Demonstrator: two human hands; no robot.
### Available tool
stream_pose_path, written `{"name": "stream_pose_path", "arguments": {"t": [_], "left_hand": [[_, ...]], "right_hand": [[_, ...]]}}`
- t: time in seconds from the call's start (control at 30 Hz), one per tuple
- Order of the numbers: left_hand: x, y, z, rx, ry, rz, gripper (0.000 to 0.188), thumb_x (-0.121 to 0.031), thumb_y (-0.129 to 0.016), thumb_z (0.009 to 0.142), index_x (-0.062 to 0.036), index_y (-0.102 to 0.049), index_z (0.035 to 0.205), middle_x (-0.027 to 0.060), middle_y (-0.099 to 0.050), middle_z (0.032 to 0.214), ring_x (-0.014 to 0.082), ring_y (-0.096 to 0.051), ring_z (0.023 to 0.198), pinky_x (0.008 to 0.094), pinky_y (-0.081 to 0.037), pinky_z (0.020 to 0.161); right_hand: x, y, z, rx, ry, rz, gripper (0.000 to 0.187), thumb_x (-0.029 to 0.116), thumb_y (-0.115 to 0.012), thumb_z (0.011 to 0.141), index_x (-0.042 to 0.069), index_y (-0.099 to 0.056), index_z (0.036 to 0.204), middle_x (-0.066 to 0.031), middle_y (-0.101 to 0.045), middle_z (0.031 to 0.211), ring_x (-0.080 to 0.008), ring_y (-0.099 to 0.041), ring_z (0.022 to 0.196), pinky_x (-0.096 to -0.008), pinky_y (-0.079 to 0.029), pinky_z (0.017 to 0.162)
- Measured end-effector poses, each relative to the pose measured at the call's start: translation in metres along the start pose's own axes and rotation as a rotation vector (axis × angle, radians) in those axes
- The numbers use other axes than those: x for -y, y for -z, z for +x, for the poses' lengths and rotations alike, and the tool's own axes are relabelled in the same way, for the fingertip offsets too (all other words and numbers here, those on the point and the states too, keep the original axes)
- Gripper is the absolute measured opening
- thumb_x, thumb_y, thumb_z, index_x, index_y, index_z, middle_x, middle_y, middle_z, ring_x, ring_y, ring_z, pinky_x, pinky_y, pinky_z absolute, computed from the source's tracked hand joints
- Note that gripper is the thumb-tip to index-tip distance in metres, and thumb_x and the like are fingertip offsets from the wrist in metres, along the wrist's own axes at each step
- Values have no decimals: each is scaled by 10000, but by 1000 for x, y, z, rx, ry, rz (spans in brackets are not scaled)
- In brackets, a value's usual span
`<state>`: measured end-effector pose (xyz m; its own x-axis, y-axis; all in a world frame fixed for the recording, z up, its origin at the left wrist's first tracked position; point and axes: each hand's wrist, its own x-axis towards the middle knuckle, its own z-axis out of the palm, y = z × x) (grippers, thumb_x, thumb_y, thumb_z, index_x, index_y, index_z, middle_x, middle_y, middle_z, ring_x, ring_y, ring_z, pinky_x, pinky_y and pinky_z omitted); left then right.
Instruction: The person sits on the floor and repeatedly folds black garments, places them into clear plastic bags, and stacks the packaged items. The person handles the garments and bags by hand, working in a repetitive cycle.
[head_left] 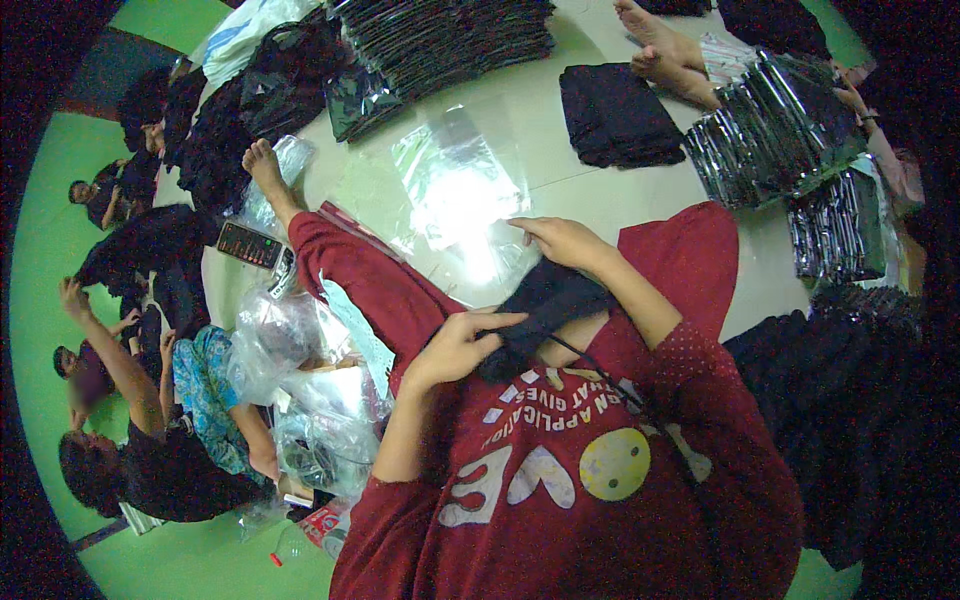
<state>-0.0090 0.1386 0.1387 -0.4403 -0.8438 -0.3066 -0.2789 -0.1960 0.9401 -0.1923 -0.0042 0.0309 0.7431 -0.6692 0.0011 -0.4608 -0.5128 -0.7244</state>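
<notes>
A folded piece of black cloth lies across my lap, with a thin dark cord trailing from it. My left hand grips the cloth's left end, thumb and forefinger at its edge. Over the far right end of the cloth is my right hand, its forefinger stretched out and the other fingers partly hidden. That fingertip is near the close edge of some clear plastic bags, which lie on the floor under a bright glare.
Stacks of black packets in shiny film stand at the far side and right. A folded black cloth pile lies between them. Crumpled plastic and a phone are at left. Co-workers sit at left; another person's feet show.
</notes>
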Motion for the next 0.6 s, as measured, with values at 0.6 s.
{"name": "stream_pose_path", "arguments": {"t": [0.6], "left_hand": [[18,-19,29,-797,53,293,354,-46,-466,707,21,-585,1034,237,-573,953,357,-574,836,365,-451,752]], "right_hand": [[7,35,41,-143,84,-59,437,11,-413,760,121,-473,1179,-147,-569,1017,-322,-563,889,-393,-459,758]]}}
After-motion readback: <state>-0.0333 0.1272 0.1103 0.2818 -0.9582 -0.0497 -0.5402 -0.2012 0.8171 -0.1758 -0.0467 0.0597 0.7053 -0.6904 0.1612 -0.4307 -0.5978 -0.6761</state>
